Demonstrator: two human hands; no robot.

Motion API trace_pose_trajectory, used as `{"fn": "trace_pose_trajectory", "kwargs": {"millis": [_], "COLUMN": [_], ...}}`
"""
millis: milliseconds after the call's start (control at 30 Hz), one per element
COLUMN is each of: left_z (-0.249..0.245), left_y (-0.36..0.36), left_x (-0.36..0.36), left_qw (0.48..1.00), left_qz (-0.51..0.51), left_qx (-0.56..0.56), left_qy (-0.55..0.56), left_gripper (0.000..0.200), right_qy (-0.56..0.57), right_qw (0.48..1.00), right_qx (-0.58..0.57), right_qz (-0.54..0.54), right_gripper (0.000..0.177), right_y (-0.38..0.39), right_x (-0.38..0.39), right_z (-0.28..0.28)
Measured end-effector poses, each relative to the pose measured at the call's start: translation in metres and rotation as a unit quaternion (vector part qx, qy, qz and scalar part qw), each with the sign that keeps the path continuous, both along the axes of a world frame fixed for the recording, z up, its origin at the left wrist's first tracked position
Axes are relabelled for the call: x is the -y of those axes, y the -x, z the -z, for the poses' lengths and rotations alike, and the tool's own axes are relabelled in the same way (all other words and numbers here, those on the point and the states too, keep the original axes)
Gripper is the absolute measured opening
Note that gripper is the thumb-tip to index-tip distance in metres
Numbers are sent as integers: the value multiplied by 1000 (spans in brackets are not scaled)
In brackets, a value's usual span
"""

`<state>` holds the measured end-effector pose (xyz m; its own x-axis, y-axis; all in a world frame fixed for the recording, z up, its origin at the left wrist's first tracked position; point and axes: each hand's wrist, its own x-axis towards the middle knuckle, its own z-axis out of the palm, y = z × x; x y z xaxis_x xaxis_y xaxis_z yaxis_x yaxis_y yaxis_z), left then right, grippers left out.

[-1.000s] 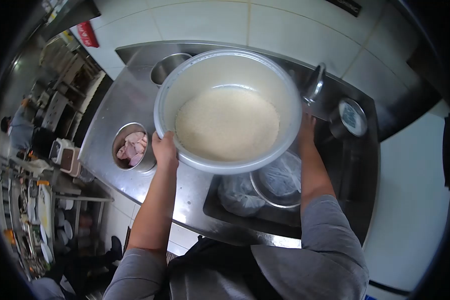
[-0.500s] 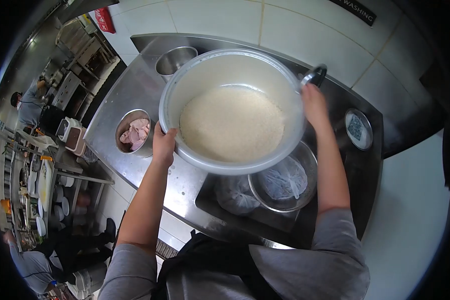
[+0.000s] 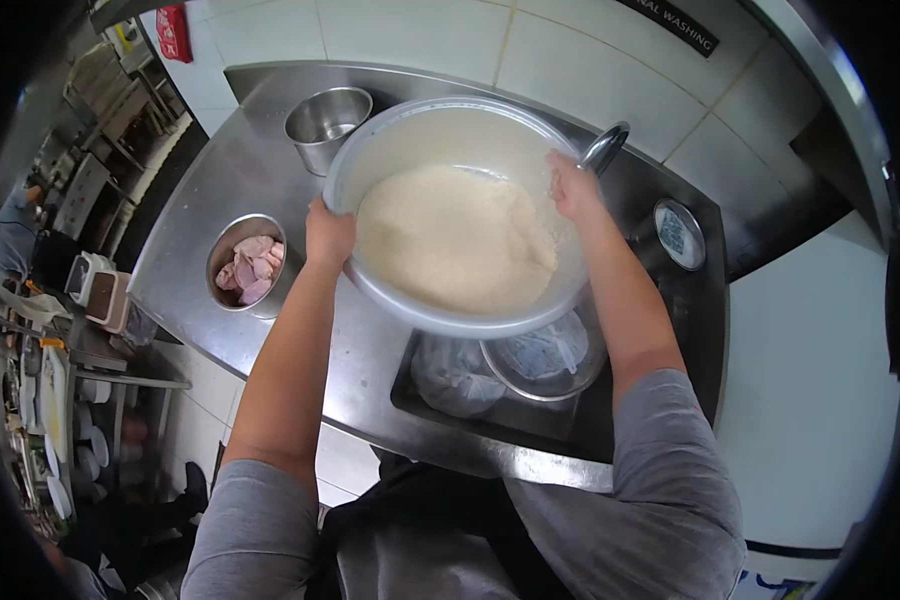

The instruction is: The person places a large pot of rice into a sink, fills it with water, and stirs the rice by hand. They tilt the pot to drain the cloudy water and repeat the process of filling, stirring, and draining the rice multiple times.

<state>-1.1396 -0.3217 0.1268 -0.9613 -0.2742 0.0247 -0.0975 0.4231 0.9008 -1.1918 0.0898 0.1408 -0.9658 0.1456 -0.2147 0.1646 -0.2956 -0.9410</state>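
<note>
Left hand [image 3: 330,235]: open surface [image 3: 200,185] outward, passable between meat pot [image 3: 275,299] and steel pot [image 3: 318,156]. Inward route blocked by large pot [image 3: 450,322]. Right hand [image 3: 573,188]: faucet [image 3: 606,148] just beside, obstructs far side; bowl [image 3: 545,385] obstructs nearer body.

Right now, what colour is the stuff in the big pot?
The stuff is creamy white, best in the head view.

Red packet [image 3: 173,34] (white marks), silvery pot [image 3: 432,318]

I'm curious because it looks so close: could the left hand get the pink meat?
Probably yes: the left hand is near, and no lid covers the meat. But it would have to let go of the big bowl first.
</note>
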Motion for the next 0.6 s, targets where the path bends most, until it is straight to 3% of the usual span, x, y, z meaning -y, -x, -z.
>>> {"fn": "trace_pose_trajectory", "kwargs": {"millis": [67,100,133,167,233,300,333,400,433,500,533,600], "left_z": [-10,-18,-26,-30,-24,-19,-19,-15,-16,-18,-20,-20], "left_y": [-2,-7,-15,-18,-14,-6,0,6,10,16,18,20], "left_x": [-4,-6,-11,-12,-10,-4,-2,-2,-4,-5,-6,-7], "left_qw": [996,996,993,989,993,995,999,999,999,999,999,998], "left_qz": [-13,-16,-25,-33,-30,-25,0,30,34,35,49,54], "left_qx": [5,5,13,22,-2,-25,-31,-29,-19,-7,-3,8], "left_qy": [88,82,111,142,116,90,32,-32,-25,-19,-5,11], "left_gripper": [60,60,63,66,65,64,64,63,62,62,62,62], "right_qy": [-18,-25,-275,-506,-604,-632,-632,-666,-666,-745,-745,-812], "right_qw": [996,996,961,861,733,646,645,565,563,466,464,347], "right_qx": [65,64,27,-12,58,186,191,179,185,186,184,126], "right_qz": [53,51,3,-44,-308,-385,-385,-452,-453,-440,-444,-451], "right_gripper": [18,18,20,22,51,95,95,120,120,111,111,85], "right_y": [1,-3,-15,-25,-42,-87,-88,-91,-96,-101,-92,-75], "right_x": [-5,-1,5,9,17,64,67,68,73,86,84,75], "right_z": [6,7,11,17,34,-6,1,24,32,55,66,84]}}
